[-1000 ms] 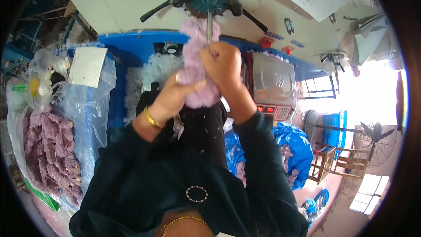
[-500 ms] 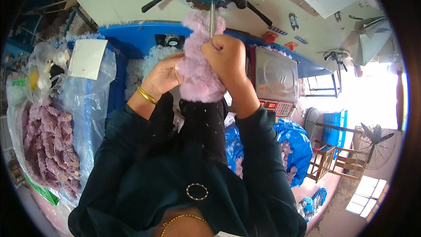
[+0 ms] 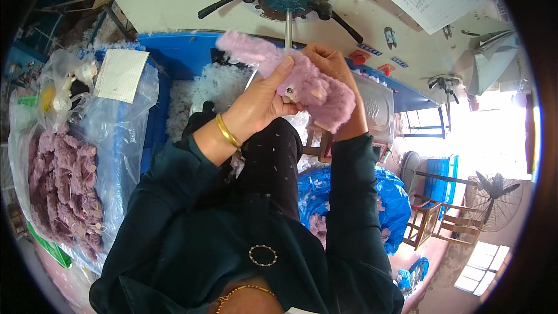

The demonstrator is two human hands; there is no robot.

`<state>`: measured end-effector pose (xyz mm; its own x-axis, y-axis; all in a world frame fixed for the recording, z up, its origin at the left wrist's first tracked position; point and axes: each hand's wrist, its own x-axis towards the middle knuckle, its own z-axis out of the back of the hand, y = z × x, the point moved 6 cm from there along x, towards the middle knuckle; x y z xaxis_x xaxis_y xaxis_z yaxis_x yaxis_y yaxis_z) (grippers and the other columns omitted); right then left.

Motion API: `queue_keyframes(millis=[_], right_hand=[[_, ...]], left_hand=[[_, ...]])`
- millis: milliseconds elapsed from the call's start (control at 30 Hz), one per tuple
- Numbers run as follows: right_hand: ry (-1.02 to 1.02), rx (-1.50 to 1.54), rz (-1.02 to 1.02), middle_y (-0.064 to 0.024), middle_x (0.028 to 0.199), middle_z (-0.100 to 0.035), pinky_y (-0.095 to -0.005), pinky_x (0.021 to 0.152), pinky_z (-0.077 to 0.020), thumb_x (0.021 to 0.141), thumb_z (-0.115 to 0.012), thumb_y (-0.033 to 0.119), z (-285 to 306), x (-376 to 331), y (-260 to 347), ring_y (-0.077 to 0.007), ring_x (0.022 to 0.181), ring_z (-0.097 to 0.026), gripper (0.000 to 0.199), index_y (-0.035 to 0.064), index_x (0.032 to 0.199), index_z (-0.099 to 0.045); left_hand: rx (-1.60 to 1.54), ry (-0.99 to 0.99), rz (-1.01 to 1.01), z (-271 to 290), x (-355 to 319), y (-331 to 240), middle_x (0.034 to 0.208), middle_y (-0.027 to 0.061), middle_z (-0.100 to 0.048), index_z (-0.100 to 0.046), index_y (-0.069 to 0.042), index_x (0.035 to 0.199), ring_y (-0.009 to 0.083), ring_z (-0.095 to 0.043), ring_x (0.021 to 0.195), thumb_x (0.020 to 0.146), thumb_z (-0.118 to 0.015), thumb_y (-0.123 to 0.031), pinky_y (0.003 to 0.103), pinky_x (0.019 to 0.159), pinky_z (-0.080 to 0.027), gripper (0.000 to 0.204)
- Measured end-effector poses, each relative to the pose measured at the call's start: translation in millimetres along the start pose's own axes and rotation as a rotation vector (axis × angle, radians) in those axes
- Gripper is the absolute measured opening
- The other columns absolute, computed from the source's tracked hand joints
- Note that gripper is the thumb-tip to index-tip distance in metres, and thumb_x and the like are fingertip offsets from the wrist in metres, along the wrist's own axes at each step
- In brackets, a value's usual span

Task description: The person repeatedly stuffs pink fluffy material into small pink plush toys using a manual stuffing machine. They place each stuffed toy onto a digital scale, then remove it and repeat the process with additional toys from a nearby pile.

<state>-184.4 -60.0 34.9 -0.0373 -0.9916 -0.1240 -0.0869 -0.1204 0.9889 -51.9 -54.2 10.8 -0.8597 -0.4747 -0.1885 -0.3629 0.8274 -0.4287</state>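
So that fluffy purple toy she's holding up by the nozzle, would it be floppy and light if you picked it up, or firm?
Probably soft and floppy: the purple plush toy bends over the right hand, and one end sticks out unsupported past the left hand. Likely light for its size, since fingers alone hold it up. The long fur looks grippy rather than slippery, and it seems unlikely to roll or break.

Plush toy (image 3: 302, 78) fluffy fabric; nozzle tube (image 3: 288, 26) shiny metal; bag (image 3: 116, 134) glossy plastic.

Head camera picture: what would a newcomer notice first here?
A fluffy lilac plush toy is at top centre, held between the left hand and right hand, under a thin metal tube. At the left edge, a clear plastic bag of purple plush pieces stands beside a blue bin of white stuffing.
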Motion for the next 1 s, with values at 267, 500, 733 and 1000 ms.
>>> queue_keyframes(millis=[267,500,733,1000], right_hand=[[-0.157,-1.067,0.347,-0.0206,0.112,-0.053,-0.0411,0.086,-0.0465,0.064,-0.078,0.025,-74,-49,11,-0.0385,0.102,-0.055,0.081,0.0056,0.133,-0.041],[-0.07,-0.518,0.312,-0.0189,0.113,-0.055,-0.04,0.088,-0.0468,0.054,-0.077,0.003,-43,-51,5,-0.0371,0.104,-0.056,0.079,0.006,0.128,-0.047],[-0.472,-0.936,0.613,-0.0224,0.114,-0.05,-0.0446,0.086,-0.0459,0.064,-0.073,0.01,-85,-59,-11,-0.0416,0.099,-0.052,0.082,0.0089,0.136,-0.034],[-0.284,-0.261,0.259,-0.014,0.112,-0.059,-0.0327,0.079,-0.0507,0.065,-0.075,-0.003,-43,-53,-27,-0.0198,0.098,-0.059,0.074,0.0033,0.129,-0.038]], left_hand=[[0.379,-0.053,-0.299,22,-25,-9,0.118,0.0091,-0.056,-0.04,-0.002,0.132,0.016,-0.057,0.105,0.094,-0.053,-0.015,0.026,0.082,-0.051,0.042],[0.781,-0.08,-0.337,4,-26,11,0.106,0.0089,-0.059,-0.041,0.001,0.125,0.0123,-0.06,0.083,0.092,-0.058,-0.017,0.025,0.069,-0.05,0.042],[0.815,0.038,-0.575,27,-33,-18,0.119,0.0112,-0.052,-0.034,0.0,0.131,0.0153,-0.053,0.105,0.089,-0.059,-0.009,0.029,0.082,-0.049,0.05],[1.259,-0.098,-0.486,0,-29,-16,0.125,0.0107,-0.044,-0.017,-0.002,0.142,0.0097,-0.055,0.087,0.089,-0.062,-0.014,0.022,0.058,-0.048,0.07]])
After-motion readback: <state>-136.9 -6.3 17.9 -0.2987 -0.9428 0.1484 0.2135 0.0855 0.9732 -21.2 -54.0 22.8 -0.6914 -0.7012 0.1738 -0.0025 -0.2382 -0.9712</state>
